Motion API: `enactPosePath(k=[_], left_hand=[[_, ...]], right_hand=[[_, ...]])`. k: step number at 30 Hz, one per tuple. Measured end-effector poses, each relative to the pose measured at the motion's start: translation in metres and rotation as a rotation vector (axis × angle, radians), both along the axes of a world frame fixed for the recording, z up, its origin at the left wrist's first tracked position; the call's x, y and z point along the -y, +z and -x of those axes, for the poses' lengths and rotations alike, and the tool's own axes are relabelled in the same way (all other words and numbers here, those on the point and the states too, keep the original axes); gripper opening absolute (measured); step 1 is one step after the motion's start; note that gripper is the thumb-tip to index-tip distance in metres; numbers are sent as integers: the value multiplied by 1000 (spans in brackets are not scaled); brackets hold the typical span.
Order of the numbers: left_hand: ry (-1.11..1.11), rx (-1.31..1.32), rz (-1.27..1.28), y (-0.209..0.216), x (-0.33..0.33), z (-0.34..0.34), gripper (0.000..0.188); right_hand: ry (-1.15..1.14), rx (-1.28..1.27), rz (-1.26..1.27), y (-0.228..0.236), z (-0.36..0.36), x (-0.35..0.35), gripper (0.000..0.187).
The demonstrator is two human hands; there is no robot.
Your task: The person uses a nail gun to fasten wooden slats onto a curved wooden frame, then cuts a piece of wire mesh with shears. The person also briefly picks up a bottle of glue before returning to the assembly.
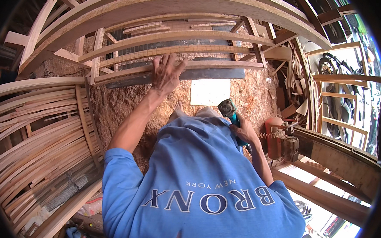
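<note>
A slatted wooden frame with wire mesh (182,34) lies across the view ahead of me. My left hand (167,77) is on its near rail (219,64), palm down, the bent fingers hooked over the wood. Low at my right side, my right hand (245,131) grips a teal and black handheld power tool (232,114). The tool's round dark head points forward and to the left, apart from the frame; its lower end is partly hidden by my hand and shirt. A pale flat board (210,92) lies on the ground between the frame and my feet.
Wood shavings (126,107) cover the ground. Thin wooden strips (38,154) are stacked at the left. A large curved beam (183,6) spans the far side. To the right are an orange cylinder-shaped machine (274,138), a coiled hose, long timbers (335,156) and a parked motorcycle (335,75).
</note>
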State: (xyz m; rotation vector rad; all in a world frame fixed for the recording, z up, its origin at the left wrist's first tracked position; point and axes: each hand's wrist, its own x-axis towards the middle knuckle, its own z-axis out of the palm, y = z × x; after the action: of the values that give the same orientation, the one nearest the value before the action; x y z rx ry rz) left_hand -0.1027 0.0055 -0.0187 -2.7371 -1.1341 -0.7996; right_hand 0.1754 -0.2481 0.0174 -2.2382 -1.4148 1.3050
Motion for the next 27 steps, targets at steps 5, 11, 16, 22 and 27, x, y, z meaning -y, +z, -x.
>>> enactPosePath(k=[5, 11, 16, 22, 27], left_hand=[[80, -6, 106, 9, 8, -8, 43], [40, 38, 31, 8, 5, -5, 44], [3, -12, 88, 4, 0, -1, 44], [11, -32, 11, 10, 2, -3, 48], [-13, -37, 27, 12, -2, -3, 43]], right_hand=[[54, 2, 4, 1, 0, -6, 62], [108, 0, -12, 0, 2, -13, 59], [132, -35, -9, 11, 4, -17, 58], [177, -15, -11, 21, 3, -24, 59], [215, -10, -35, 23, 5, -24, 58]])
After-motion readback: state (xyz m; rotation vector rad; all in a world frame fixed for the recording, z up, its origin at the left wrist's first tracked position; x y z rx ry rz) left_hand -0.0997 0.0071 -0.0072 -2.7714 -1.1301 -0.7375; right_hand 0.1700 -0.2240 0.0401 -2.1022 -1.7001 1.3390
